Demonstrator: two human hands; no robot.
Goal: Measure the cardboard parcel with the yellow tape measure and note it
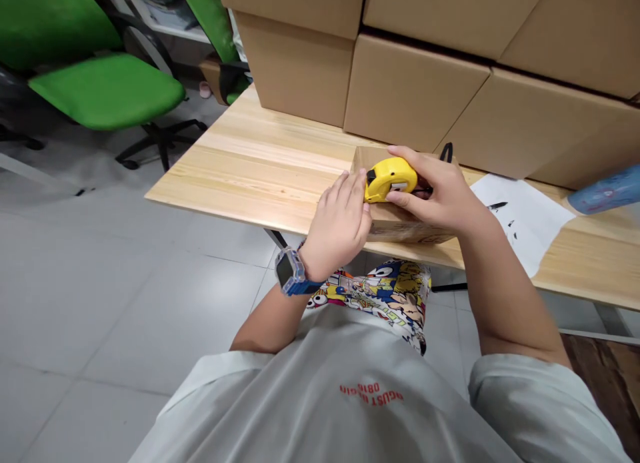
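A yellow tape measure [393, 177] with a black part by its mouth is in my right hand [440, 183], thumb on the near side and fingers over the top. It is above a small cardboard box [410, 231] at the table's near edge; whether it touches the box is unclear. My left hand [341, 220] lies flat with fingers stretched out along the box's left end, fingertips beside the tape measure's mouth. Any pulled-out blade is hidden. The black wrist strap [447, 151] sticks up behind my right hand. On my left wrist is a watch [290, 271].
Large cardboard boxes [410, 93] are stacked along the back of the wooden table [240, 163]. To the right lie a marked white paper sheet [525, 216], a black pen [497, 205] and a blue cylindrical object [607, 190]. A green chair [107, 90] stands at the left.
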